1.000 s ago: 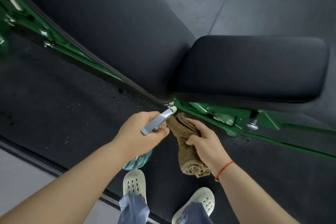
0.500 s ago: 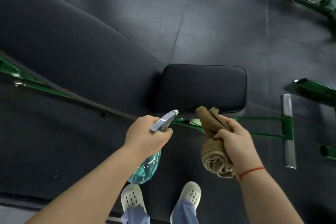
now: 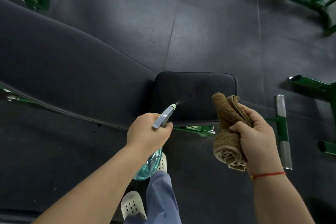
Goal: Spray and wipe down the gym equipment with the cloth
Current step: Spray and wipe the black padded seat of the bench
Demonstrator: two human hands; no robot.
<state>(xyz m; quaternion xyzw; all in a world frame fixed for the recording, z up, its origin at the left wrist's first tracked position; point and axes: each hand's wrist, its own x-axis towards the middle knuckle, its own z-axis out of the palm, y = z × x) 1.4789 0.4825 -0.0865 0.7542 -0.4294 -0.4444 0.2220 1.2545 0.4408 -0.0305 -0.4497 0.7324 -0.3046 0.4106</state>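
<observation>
Clenched the left fingers [image 3: 168, 127] round the neck and trigger of the bottle [image 3: 150, 167], with the left hand [image 3: 149, 131] seen from its back. Pointed the grey nozzle [image 3: 173, 106] at the seat [image 3: 194, 89], with a thin mist just off the tip. Let the teal body of the bottle hang below the wrist, above the shoes [image 3: 132, 205] and blue trousers [image 3: 161, 196]. Grasped the cloth [image 3: 226, 129] in the right fingers [image 3: 253, 114], thumb pressed across the middle. Held it up in the air near the seat's right front corner; could not tell whether it touched the pad. Left one folded brown end standing above the right hand [image 3: 258, 138] and the rolled end hanging below it. Wore a red string [image 3: 267, 174] on the right wrist. Showed small droplets scattered over the black seat. Found the long backrest [image 3: 72, 60] just beside the seat on the left, sloping away. Glimpsed a green frame [image 3: 197, 130] under the seat's near edge, with a steel bar [image 3: 282, 132] off to the right. Stood on a dark tiled floor [image 3: 209, 23].
</observation>
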